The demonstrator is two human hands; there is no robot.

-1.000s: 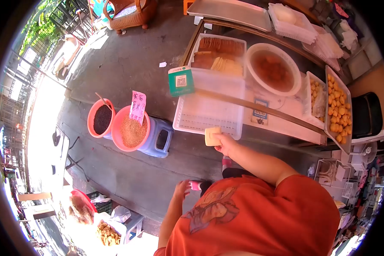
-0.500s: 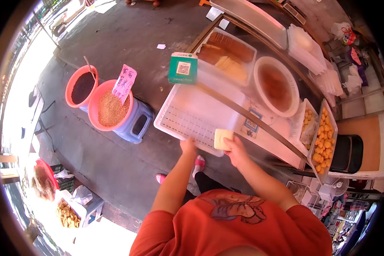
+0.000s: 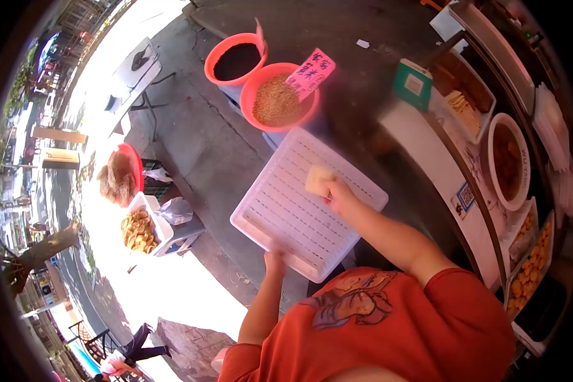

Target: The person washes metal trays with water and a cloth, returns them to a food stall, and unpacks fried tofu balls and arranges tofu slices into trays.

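A white slotted plastic tray (image 3: 293,210) is held in front of my body, tilted, away from the stall table. My left hand (image 3: 275,262) grips its near edge at the lower left; the fingers are partly hidden by the rim. Over the tray's right half, my right hand (image 3: 339,195) holds a pale yellow block (image 3: 319,180) between thumb and fingers. Only the tray's slotted inner face shows around the block.
Red tubs of dark grain (image 3: 237,62) and tan grain (image 3: 277,102) stand beyond the tray. At right, the stall table (image 3: 420,137) bears a green QR sign (image 3: 414,84) and a white basin (image 3: 522,165). Dried slices (image 3: 139,230) lie at left.
The white tray has come off the stall table and moved left with my left hand on it. My right hand still holds the yellow block. The view has turned left.
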